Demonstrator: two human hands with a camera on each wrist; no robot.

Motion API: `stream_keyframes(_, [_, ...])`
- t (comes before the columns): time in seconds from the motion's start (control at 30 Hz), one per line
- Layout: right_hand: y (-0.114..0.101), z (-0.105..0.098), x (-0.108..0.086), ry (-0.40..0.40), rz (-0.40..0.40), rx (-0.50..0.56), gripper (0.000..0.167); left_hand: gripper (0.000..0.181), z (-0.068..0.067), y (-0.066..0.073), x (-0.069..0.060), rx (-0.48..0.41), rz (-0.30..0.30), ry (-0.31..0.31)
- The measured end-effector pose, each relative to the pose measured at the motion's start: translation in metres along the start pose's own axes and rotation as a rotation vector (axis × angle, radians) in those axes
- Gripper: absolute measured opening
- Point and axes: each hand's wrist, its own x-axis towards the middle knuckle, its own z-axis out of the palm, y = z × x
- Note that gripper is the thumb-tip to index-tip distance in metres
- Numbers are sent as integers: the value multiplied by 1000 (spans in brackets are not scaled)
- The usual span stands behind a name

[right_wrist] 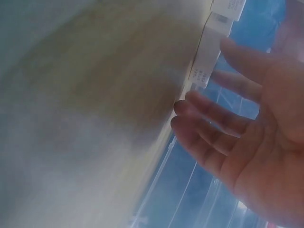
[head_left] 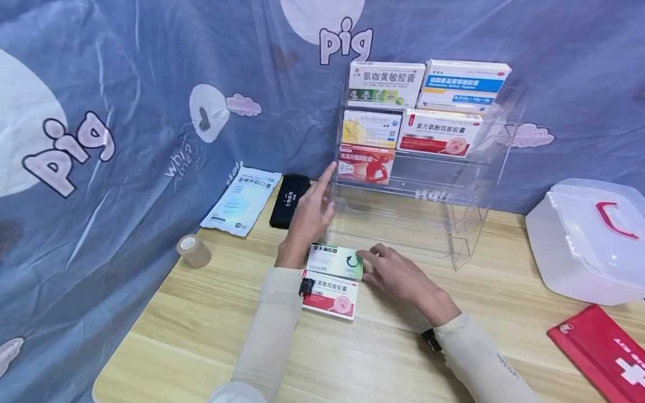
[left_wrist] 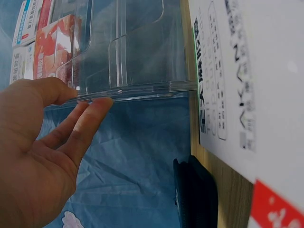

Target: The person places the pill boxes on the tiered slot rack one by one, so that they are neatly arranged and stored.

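Note:
My left hand (head_left: 308, 221) pinches the left side edge of a clear plastic display rack (head_left: 403, 221). In the left wrist view, the thumb and fingers (left_wrist: 97, 111) lie on either side of that edge. With loosely bent fingers, my right hand (head_left: 400, 274) is at the right end of a green-and-white medicine box (head_left: 330, 260); an index fingertip touches its top. That box lies flat on the table before the rack. Just nearer lies a red-and-white medicine box (head_left: 332, 296), partly behind the left sleeve. The right wrist view shows the fingers (right_wrist: 204, 137) beside a white box end (right_wrist: 204, 61).
Several medicine boxes fill the rack's upper tiers, including a red box (head_left: 365, 165). Leftward lie a mask packet (head_left: 242, 201), a black case (head_left: 289, 201) and a tan tape roll (head_left: 194, 251). At right are a white lidded box (head_left: 579, 240) and a red pouch (head_left: 599, 352).

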Motion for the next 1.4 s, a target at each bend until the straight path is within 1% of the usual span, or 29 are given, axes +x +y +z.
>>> stream_keyframes(0.1, [-2,0,1,-4,5,21,50,97,0,1,0,-6,-2,-3])
stream_keyframes(0.3, [-6,2,5,42,-9,38,31,98,-1,2,1,-9,-9,-3])
stream_keyframes(0.43, [-8,4,6,51,11,41,26,98,1,3,1,-13,-7,-6])
stream_keyframes(0.53, [-9,3,6,46,44,54,30,97,1,3,1,-19,-3,-9])
stream_keyframes(0.63, [-10,3,7,19,90,77,45,98,2,4,0,-20,-6,-11])
stream_keyframes(0.73, [-9,1,7,-26,140,90,59,98,2,5,0,-24,-12,-14])
stream_keyframes(0.8, [-8,-1,6,-61,172,105,60,98,2,5,0,-25,-15,-17])
stream_keyframes(0.93, [-6,-5,4,-104,203,122,56,98,2,4,0,-19,-14,-12])
stream_keyframes(1.07, [-3,-8,0,-124,235,143,56,98,2,3,1,-16,-8,0])
stream_keyframes(1.17, [-1,-9,-4,-126,264,171,59,99,2,1,1,-21,-5,2])
stream_keyframes(1.27, [1,-11,-8,-120,268,205,60,99,1,0,0,-21,-6,5])
stream_keyframes(1.4, [3,-13,-12,-119,234,241,56,99,1,-1,0,-23,-10,8])
